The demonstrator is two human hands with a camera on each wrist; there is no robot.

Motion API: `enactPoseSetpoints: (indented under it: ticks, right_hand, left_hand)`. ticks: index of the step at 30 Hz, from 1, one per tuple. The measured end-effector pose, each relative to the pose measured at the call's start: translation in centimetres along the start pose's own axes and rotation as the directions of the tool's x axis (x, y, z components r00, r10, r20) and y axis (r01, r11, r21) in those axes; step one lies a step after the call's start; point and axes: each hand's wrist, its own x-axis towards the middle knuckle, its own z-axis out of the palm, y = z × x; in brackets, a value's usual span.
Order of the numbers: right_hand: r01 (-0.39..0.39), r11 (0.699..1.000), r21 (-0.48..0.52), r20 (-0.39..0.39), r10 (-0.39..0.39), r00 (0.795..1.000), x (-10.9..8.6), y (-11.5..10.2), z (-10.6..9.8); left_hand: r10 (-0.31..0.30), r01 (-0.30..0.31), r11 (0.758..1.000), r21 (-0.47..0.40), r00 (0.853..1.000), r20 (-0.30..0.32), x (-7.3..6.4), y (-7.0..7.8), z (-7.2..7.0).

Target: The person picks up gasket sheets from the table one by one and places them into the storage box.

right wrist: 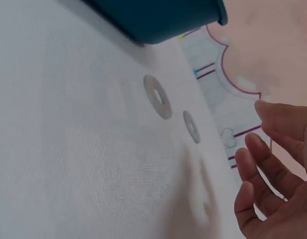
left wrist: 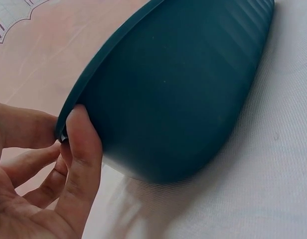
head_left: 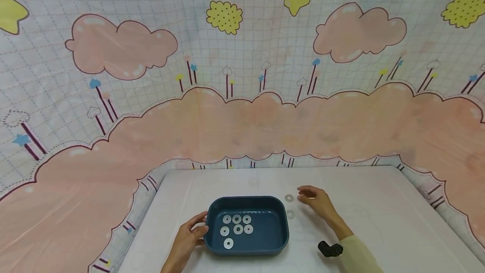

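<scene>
My left hand (head_left: pixel 186 236) grips the rim of a dark blue rectangular tray (head_left: pixel 267 233) at its left end. In the left wrist view, thumb and fingers (left wrist: pixel 83 144) pinch the tray's edge. Several flat silver washers (head_left: pixel 228 247) lie inside the tray, mostly toward its left half. Two more washers lie on the white surface just right of the tray: a far washer (head_left: pixel 286 199) and a near, fainter washer (head_left: pixel 290 218). My right hand (head_left: pixel 321 204) hovers beside the far one, fingers loosely bent and holding nothing; the right wrist view shows a gap between hand and washers.
A white cloth-covered table (head_left: pixel 363 205) spreads under everything. Behind it hangs a curtain (head_left: pixel 250 129) printed with clouds and stars. A black wrist device (head_left: pixel 330 249) sits at the right sleeve (head_left: pixel 358 254).
</scene>
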Motion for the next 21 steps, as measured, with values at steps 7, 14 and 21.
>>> enactPoseSetpoints:
  ticks: [7, 14, 21]
  right_hand:
    - [0.055, 0.995, -0.084, 0.031, -0.053, 0.998, 1.5, 0.5, 1.1]
    - [0.081, 0.99, -0.112, 0.071, -0.073, 0.995, 2.4, 0.9, 1.5]
    - [0.093, 0.983, -0.161, 0.104, -0.077, 0.992, 3.0, 1.3, 2.1]
  left_hand:
    - [0.008, -0.008, 1.0, -0.002, 1.0, 0.004, -0.2, 0.2, 0.0]
    - [-0.002, 0.002, 1.0, 0.012, 1.0, 0.002, -0.1, 0.2, 0.1]
    - [-0.003, 0.003, 1.0, 0.013, 1.0, -0.008, 0.0, 0.1, 0.1]
